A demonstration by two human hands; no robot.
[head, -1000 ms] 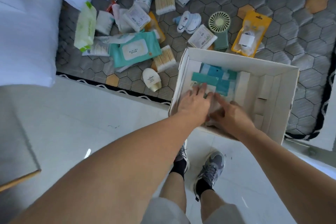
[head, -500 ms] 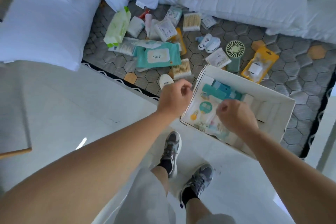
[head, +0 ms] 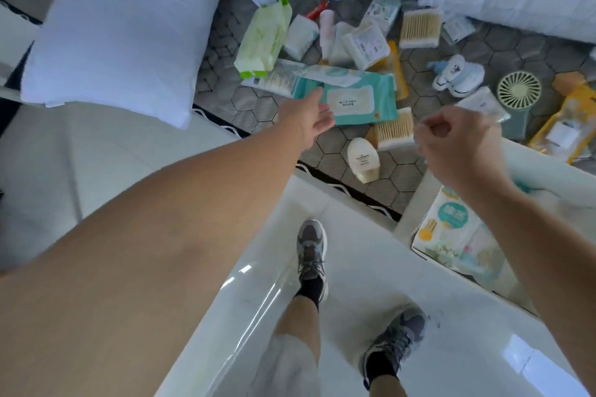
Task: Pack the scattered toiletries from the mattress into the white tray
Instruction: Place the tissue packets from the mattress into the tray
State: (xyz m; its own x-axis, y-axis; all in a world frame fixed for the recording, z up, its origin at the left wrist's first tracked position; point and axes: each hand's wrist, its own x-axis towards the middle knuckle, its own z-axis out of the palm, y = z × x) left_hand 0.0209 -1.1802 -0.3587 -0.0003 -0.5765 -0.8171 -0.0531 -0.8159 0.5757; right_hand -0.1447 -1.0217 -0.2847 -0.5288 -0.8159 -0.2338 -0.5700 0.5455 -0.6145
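Head view: left hand [head: 311, 121] now spread at teal wipes pack [head: 358, 100]; right hand [head: 458, 147] lifted, seemingly empty fist.

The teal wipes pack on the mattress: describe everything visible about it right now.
The teal wipes pack is a soft, flat plastic pouch with a white resealable flap label on top bearing small print. It lies flat on the grey hexagon-patterned mattress. A pale packet overlaps its upper left edge, and a cotton swab box sits at its lower right corner. The left hand, open, reaches its left end; contact is unclear.
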